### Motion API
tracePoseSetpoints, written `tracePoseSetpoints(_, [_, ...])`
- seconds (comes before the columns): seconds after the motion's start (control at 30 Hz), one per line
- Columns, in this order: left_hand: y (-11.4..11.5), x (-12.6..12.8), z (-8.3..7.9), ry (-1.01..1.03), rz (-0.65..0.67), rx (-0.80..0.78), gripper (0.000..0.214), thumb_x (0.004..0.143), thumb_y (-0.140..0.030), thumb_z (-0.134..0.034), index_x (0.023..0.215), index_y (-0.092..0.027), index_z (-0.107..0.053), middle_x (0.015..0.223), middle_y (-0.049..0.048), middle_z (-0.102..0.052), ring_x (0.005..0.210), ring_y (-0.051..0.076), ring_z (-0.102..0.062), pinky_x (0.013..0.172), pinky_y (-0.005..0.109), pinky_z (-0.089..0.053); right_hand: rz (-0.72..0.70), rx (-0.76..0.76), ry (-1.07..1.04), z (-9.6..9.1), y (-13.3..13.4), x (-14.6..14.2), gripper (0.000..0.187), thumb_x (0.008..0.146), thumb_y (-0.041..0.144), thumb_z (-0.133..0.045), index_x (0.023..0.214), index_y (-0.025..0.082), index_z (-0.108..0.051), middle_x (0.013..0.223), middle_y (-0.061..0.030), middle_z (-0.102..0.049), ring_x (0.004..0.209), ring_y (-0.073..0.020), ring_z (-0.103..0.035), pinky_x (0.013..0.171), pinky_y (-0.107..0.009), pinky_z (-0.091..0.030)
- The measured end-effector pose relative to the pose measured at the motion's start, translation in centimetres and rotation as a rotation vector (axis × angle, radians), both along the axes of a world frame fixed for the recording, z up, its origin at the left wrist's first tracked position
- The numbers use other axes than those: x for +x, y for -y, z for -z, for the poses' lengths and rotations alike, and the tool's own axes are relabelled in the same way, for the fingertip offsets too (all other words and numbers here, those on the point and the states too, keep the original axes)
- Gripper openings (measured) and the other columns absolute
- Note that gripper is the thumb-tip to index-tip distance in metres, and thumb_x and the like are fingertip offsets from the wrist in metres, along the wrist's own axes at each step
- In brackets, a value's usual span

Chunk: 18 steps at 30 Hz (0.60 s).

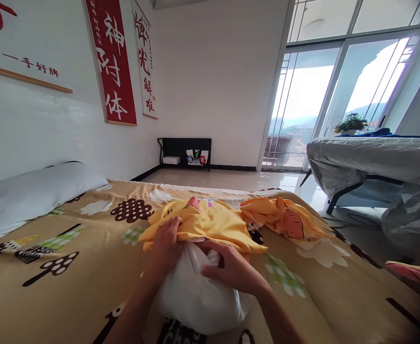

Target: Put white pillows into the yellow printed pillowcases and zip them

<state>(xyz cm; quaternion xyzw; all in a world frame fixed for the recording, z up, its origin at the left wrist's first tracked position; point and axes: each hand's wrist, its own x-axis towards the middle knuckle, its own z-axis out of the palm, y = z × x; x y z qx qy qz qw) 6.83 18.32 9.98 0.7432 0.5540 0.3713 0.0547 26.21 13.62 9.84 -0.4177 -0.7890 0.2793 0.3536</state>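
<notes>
The left hand (169,241) clamps the edge of the yellow cloth (213,224); the right hand (233,270) touches the white bundle (199,301), its grip indeterminable.

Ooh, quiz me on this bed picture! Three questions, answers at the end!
1. True or false: the right hand touches the rounded, soft white bundle.
2. Fill in: in the picture, the bunched yellow printed cloth lies to the ____ of the flatter yellow printed cloth.
3. Which hangs on the left wall: A) a round brass clock, B) a long red scroll with white characters, C) a square wooden mirror?

Key: 1. True; 2. right; 3. B.
</notes>
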Motion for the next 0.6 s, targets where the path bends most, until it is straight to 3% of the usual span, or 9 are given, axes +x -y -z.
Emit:
tracePoseSetpoints(0.1, [-0.2, -0.1, 0.2, -0.011, -0.088, 0.097, 0.03, 0.071, -0.009, -0.049, 0.098, -0.02, -0.055, 0.106, 0.0084, -0.064, 0.105, 0.025, -0.056, 0.091, 0.036, -0.04, -0.037, -0.048, 0.071, -0.5, -0.1, 1.6, 0.054, 0.065, 0.026, -0.08, 0.118, 0.025, -0.066, 0.107, -0.0006, -0.07, 0.086, -0.0174, -0.065, 0.077, -0.026, -0.051])
tracePoseSetpoints(0.23, [-0.5, 0.0, 0.7, -0.033, -0.179, 0.138, 0.031, 0.073, -0.011, -0.047, 0.101, -0.019, -0.056, 0.108, 0.0088, -0.064, 0.107, 0.026, -0.056, 0.092, 0.039, -0.038, 0.067, 0.024, 0.16, -0.8, 0.0, 2.9, 0.031, 0.076, 0.026, -0.069, 0.106, 0.027, -0.072, 0.102, -0.0002, -0.072, 0.092, -0.0201, -0.064, 0.081, -0.029, -0.048])
tracePoseSetpoints(0.4, [-0.5, -0.6, 0.2, -0.051, -0.075, -0.026, 0.028, 0.07, -0.013, -0.048, 0.095, -0.02, -0.057, 0.105, 0.0077, -0.066, 0.104, 0.026, -0.059, 0.085, 0.035, -0.04, 0.388, 0.036, 0.439, -1.8, 2.6, 3.6, 0.012, 0.075, 0.027, -0.068, 0.086, 0.025, -0.072, 0.087, -0.0024, -0.072, 0.083, -0.0227, -0.064, 0.07, -0.031, -0.046])
tracePoseSetpoints(0.47, [-0.4, -0.9, -0.2, -0.052, -0.028, -0.048, 0.027, 0.068, -0.012, -0.049, 0.093, -0.02, -0.057, 0.102, 0.0071, -0.067, 0.101, 0.025, -0.06, 0.082, 0.033, -0.04, 0.442, 0.066, 0.523, -2.2, 3.9, 3.7, 0.01, 0.072, 0.02, -0.069, 0.081, 0.023, -0.069, 0.087, -0.0038, -0.07, 0.081, -0.0227, -0.063, 0.07, -0.032, -0.046])
tracePoseSetpoints(0.6, [-0.2, -1.0, -0.5, -0.071, -0.073, -0.038, 0.029, 0.068, -0.011, -0.049, 0.093, -0.02, -0.057, 0.104, 0.0072, -0.068, 0.103, 0.026, -0.06, 0.085, 0.035, -0.038, 0.302, 0.323, 0.516, -2.8, 5.3, 3.3, 0.023, 0.067, 0.005, -0.062, 0.081, 0.023, -0.063, 0.107, -0.0048, -0.066, 0.103, -0.0248, -0.058, 0.089, -0.04, -0.045])
